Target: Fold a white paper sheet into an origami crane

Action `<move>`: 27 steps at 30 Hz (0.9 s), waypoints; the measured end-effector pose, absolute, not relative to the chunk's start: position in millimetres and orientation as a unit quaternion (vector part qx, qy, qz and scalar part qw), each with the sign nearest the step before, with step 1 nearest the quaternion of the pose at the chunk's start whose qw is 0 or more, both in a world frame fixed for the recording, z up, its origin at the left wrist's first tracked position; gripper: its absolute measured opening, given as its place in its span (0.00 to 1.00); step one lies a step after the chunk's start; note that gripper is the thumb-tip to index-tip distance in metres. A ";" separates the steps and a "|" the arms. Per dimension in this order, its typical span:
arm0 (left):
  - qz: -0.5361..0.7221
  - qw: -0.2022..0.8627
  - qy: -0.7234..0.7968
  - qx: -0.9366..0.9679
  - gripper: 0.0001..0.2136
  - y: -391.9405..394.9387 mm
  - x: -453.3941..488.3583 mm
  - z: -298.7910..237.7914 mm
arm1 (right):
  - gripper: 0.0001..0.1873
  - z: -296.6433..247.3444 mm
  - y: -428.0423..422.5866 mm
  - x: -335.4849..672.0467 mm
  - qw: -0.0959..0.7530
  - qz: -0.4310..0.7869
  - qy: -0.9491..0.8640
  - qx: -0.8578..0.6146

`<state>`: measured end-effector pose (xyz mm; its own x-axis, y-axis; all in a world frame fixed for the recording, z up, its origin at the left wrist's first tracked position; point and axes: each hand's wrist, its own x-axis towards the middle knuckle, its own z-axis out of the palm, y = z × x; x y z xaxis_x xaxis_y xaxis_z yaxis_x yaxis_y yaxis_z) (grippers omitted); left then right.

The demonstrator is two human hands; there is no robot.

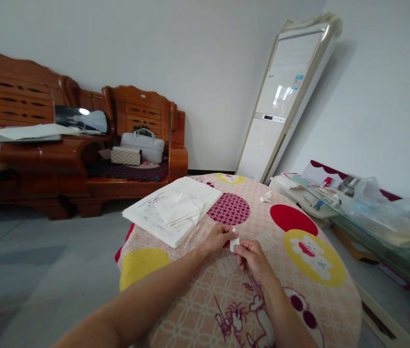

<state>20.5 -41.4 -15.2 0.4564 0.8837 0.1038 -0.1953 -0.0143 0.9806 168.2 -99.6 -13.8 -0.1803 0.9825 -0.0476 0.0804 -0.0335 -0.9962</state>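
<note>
Between both hands, over the table, is a small folded piece of white paper (pixel 234 241). My left hand (pixel 220 238) pinches its upper left side between thumb and fingers. From the lower right, my right hand (pixel 252 256) grips the same paper with thumb and bent fingers. Left of the hands lies a stack of printed sheets (pixel 147 212), with loose folded white paper (pixel 179 208) on top. A small crumpled white paper piece (pixel 266 196) rests farther back on the table.
A patterned cloth covers the round table (pixel 190 309). On the right stands a glass-topped stand (pixel 364 227) with papers and plastic bags. Wooden chairs (pixel 147 111) with bags line the back left; a tall air conditioner (pixel 280 96) stands in the corner.
</note>
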 end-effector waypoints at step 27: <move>0.408 0.644 0.292 0.577 0.25 -45.0 13.3 -5.4 | 0.17 -15.2 -99.1 171.7 0.478 0.489 -0.552 -0.477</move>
